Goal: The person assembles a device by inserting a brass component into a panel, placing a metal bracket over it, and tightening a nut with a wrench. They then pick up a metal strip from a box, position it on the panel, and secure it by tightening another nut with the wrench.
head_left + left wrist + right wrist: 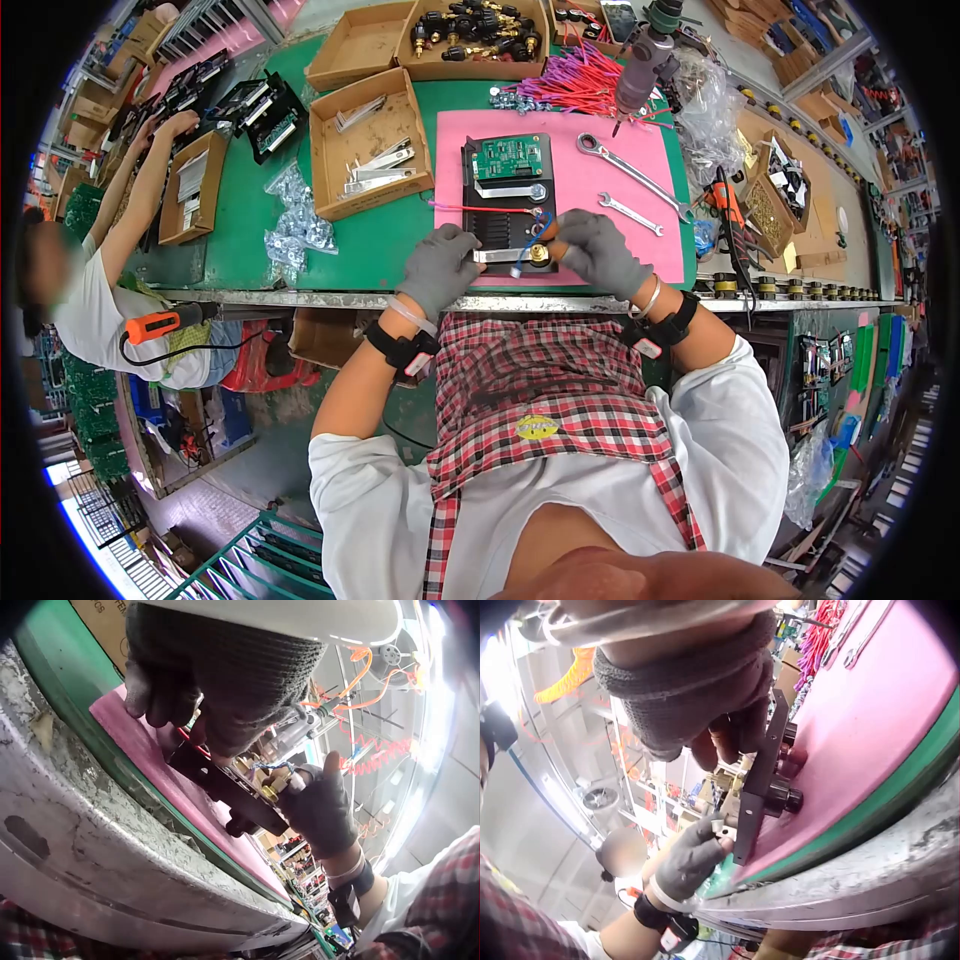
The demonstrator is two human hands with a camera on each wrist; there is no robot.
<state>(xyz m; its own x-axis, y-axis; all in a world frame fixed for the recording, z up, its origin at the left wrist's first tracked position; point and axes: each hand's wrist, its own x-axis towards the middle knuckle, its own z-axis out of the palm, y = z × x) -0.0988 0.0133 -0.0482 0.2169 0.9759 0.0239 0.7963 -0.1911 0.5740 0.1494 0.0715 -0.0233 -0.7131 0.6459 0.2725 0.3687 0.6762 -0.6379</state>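
Pink sheeting covers part of a green counter across the middle of the head view. On the sheeting, at the centre of the frame, lies a black panel bearing a green circuit board, an upper metal bar and a lower metal bar. At the lower bar's right end is a brass fitting, with red and blue wires just above it. Both hands wear grey gloves with the fingers bent: the left hand pinches the lower bar's left end, and the right hand has its fingertips closed on the brass fitting. Right of the panel lie a large wrench and a small wrench. Left of it is a cardboard box of metal strips, with a clear plastic bag nearby. Red and purple cables fill the upper centre, beside an upright power driver. Another person reaches in from the left edge
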